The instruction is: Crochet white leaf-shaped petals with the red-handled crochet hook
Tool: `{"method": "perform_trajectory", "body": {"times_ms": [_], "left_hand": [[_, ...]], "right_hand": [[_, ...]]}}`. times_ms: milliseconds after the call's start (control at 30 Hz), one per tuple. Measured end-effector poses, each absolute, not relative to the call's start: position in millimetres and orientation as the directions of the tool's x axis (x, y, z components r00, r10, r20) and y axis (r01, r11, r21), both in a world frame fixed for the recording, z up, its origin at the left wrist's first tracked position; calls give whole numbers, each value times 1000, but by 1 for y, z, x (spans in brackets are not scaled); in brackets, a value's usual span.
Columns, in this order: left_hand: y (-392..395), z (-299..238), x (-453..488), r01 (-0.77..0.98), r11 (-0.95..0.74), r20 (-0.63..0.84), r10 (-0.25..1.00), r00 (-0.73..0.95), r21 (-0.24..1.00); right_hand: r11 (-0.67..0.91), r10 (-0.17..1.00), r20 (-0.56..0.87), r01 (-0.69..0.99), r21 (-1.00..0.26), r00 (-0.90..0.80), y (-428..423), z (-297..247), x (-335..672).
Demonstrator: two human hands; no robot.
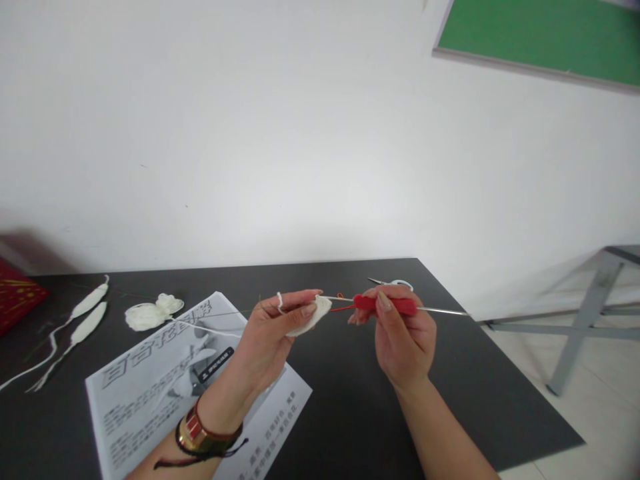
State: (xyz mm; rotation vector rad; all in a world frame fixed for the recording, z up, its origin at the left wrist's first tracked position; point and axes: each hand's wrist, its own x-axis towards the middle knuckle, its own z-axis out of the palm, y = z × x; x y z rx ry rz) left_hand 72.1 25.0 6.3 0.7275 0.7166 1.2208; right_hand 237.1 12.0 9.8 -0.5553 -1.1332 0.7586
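Observation:
My left hand [273, 333] pinches a small white crocheted piece [314, 316] between thumb and fingers, with white yarn [205, 327] looped round one finger and trailing to the left. In my right hand [404, 337] is a crochet hook [385, 305] with a red handle, held like a pen. Its thin metal shaft points left and its tip meets the top edge of the white piece. A short red strand [342, 309] runs between the white piece and my right hand. My right fingers partly cover the handle.
A ball of white yarn [147, 316] and two finished white petal-shaped pieces [89, 323] lie at the left. Printed sheets [135, 400] rest under my left arm. Scissors [400, 283] lie behind my right hand on the black table [345, 427]. A red box [17, 293] stands far left.

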Motion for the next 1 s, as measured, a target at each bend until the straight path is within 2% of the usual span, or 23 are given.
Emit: {"method": "perform_trajectory", "body": {"times_ms": [67, 233, 433, 567, 667, 900, 1000], "left_hand": [[25, 6, 73, -553, 182, -86, 977, 196, 813], [27, 3, 75, -507, 145, -57, 981, 185, 850], [25, -3, 81, -390, -1, 44, 994, 102, 921], [24, -5, 84, -360, -37, 77, 992, 95, 932], [24, 0, 80, -435, -9, 69, 990, 123, 901], [45, 10, 50, -670, -104, 70, 995, -77, 735], [63, 0, 28, -722, -81, -29, 990, -138, 687]], "right_hand": [[571, 821, 537, -311, -760, 194, 14, 9, 237], [286, 958, 272, -429, -857, 94, 21, 2, 229], [46, 999, 53, -471, -881, 0, 24, -7, 218], [34, 999, 29, -484, -874, 18, 27, -9, 218], [16, 1000, 18, -516, -856, 2, 29, -8, 222], [8, 1000, 17, -633, -774, -9, 37, 4, 244], [-2, 999, 27, -665, -746, -34, 39, 8, 258]]}}
